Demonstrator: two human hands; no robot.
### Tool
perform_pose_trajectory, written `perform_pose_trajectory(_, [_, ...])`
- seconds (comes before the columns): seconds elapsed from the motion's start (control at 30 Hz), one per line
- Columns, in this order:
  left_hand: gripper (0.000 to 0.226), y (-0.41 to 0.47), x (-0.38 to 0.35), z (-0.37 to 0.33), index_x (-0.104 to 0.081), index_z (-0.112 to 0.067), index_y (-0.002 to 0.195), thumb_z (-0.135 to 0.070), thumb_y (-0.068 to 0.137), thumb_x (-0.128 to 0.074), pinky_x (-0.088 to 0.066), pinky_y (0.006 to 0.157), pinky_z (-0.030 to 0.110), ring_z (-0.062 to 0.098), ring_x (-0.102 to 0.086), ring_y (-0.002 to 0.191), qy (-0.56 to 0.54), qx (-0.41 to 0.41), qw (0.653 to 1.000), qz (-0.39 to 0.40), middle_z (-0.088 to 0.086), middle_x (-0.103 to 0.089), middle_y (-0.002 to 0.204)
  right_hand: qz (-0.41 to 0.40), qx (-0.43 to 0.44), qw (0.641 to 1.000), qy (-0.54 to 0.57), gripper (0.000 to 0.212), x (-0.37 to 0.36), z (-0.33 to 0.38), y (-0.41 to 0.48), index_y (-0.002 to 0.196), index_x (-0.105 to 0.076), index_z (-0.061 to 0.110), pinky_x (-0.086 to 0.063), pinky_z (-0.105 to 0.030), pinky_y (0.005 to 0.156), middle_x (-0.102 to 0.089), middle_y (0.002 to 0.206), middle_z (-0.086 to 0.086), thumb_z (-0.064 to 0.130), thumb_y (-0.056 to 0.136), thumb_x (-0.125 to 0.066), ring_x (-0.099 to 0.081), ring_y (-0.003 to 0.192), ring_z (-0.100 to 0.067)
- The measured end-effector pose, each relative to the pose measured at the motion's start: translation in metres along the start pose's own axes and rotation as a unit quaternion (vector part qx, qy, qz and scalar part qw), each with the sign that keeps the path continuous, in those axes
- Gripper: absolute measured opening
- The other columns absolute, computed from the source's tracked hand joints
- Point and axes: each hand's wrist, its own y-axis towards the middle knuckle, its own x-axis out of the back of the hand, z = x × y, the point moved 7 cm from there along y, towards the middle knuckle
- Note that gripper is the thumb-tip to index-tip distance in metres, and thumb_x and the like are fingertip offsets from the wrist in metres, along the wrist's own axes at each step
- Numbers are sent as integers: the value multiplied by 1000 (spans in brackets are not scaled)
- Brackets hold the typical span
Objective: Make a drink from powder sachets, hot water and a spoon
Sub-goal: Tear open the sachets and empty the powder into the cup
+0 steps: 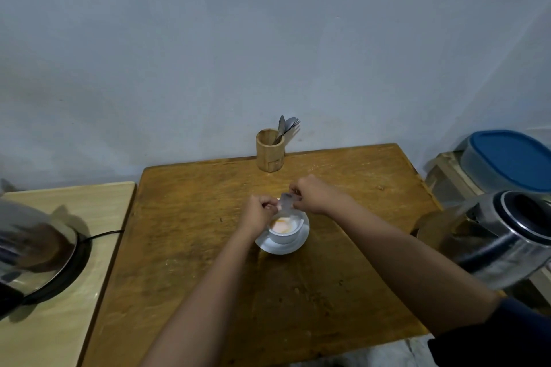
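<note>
Single head view, looking forward-down, near table (185,247), facing wall (208,39)

Wall (208,39): plain, pale blue-grey, matt, with faint scuffs and darker smudges toward the lower left; fills the upper half of the view.
Corner: a second wall face (524,74) meets the first at the right, same colour.
Table (185,235): dark honey-brown wood, worn and scratched top, far edge against the wall.
Side table (98,292): paler wood with visible grain, just beside the table on the left, a narrow dark gap between them.
Floor (396,351): small grey patch visible below the table's near right corner; material cannot be told.
Light: dim, even, soft shadows; source out of view.
</note>
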Motion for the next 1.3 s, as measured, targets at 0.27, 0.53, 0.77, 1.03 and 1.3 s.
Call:
perform_pose_trajectory(0.27, [10,0,4,3,-69,3,90,-1,83,-62,-36,52,15,6,-39,54,20,6,999,31,-5,-45,56,7,2,998,-60,12,-2,7,5,89,-68,10,-52,-38,73,-66,92,-11,13,86,-57,-61,85,-26])
perform_pose_trajectory(0.53, [27,6,9,-6,-58,-15,58,-2,81,-64,-36,63,27,10,-39,60,114,-38,990,79,-1,-45,59,6,26,991,-133,13,-4,21,8,85,-66,14,-47,-35,65,-58,81,-5,8,83,-55,-57,79,-24])
perform_pose_trajectory(0.77, [9,8,11,-2,-68,-3,71,-3,80,-67,-41,67,27,10,-40,59,91,-44,993,65,0,-45,59,-3,27,987,-159,17,-6,21,11,96,-67,14,-43,-32,64,-66,98,-9,8,84,-57,-62,89,-27])
perform_pose_trajectory(1.03, [11,7,9,-1,-71,5,83,-5,80,-68,-38,56,13,10,-47,63,93,-41,993,61,7,-57,72,8,41,979,-200,21,-7,20,12,102,-66,14,-47,-33,70,-68,101,-7,24,84,-64,-63,93,-26])
perform_pose_trajectory(1.3, [11,9,9,3,-72,4,89,-3,81,-67,-41,68,24,13,-43,63,80,-24,996,43,4,-50,64,4,48,985,-167,16,-5,18,10,99,-67,18,-43,-31,68,-67,103,-4,22,84,-62,-61,95,-24])
